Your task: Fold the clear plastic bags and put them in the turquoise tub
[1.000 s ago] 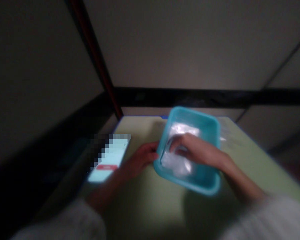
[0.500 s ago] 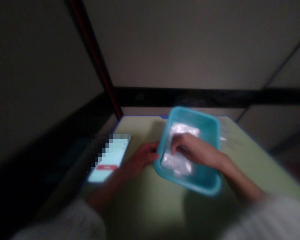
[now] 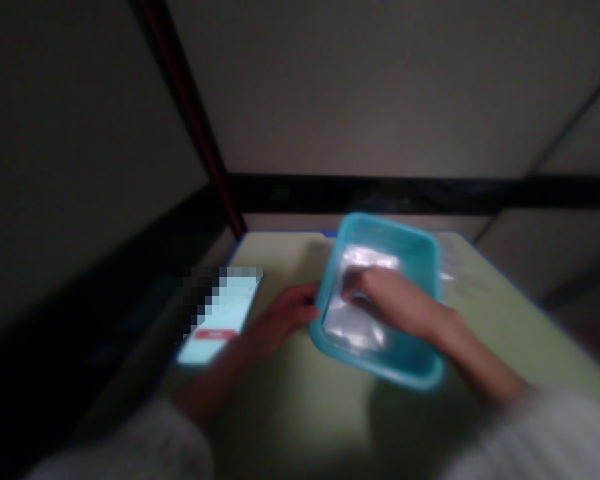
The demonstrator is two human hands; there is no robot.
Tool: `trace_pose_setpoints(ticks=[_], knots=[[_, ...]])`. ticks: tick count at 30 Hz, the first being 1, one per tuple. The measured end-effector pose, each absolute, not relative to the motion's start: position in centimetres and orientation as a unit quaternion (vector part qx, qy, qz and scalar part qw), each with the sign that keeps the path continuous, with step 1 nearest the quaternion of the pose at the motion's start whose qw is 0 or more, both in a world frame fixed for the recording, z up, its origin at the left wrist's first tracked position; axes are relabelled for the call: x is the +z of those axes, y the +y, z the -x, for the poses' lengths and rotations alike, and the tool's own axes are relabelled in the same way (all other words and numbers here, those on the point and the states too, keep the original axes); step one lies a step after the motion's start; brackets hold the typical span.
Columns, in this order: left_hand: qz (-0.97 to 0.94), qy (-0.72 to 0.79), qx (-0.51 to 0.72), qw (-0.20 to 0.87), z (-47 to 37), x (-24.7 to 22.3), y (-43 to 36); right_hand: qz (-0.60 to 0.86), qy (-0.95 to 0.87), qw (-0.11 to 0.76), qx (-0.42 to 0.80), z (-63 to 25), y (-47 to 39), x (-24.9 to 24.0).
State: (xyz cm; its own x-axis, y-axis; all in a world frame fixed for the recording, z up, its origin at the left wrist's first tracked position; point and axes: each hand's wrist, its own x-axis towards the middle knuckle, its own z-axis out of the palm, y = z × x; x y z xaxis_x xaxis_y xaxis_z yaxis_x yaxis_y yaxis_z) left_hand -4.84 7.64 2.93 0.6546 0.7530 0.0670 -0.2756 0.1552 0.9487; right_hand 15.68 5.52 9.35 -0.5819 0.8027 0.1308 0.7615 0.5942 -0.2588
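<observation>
A turquoise plastic basket [image 3: 420, 383], roughly rectangular, is in the middle of the head view. My left hand [image 3: 290, 313] grips its left wall, with the thumb on the near side and the other fingers partly hidden behind the rim. Inside the basket lies shiny clear plastic packaging [image 3: 355, 333], which looks like a bag. My right hand [image 3: 385, 293] reaches in over the right rim, its fingers curled down at the plastic. The fingertips are blurred and shaded, so what they pinch, if anything, is not clear.
A lit phone [image 3: 215, 313] with a red bar on its screen lies left of my left forearm. More clear plastic [image 3: 450, 267] rests just right of the basket. The pale green table [image 3: 300, 413] has blue edges, and a wall [image 3: 380, 87] stands behind it.
My right hand has shifted very slightly within the basket, its fingers a bit lower on the plastic. My left hand and the basket are almost unmoved.
</observation>
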Motion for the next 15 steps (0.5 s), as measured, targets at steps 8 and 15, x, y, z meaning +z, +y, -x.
trace_pose_setpoints(ticks=[8,15], knots=[[-0.551,0.229,0.354,0.720,4.85,3.10,7.46,0.451,-0.889,0.081,0.013,-15.27,5.45,9.87],[-0.565,0.218,0.355,0.712,4.80,3.19,7.45,0.432,-0.896,0.074,0.067,-15.88,5.61,9.14]])
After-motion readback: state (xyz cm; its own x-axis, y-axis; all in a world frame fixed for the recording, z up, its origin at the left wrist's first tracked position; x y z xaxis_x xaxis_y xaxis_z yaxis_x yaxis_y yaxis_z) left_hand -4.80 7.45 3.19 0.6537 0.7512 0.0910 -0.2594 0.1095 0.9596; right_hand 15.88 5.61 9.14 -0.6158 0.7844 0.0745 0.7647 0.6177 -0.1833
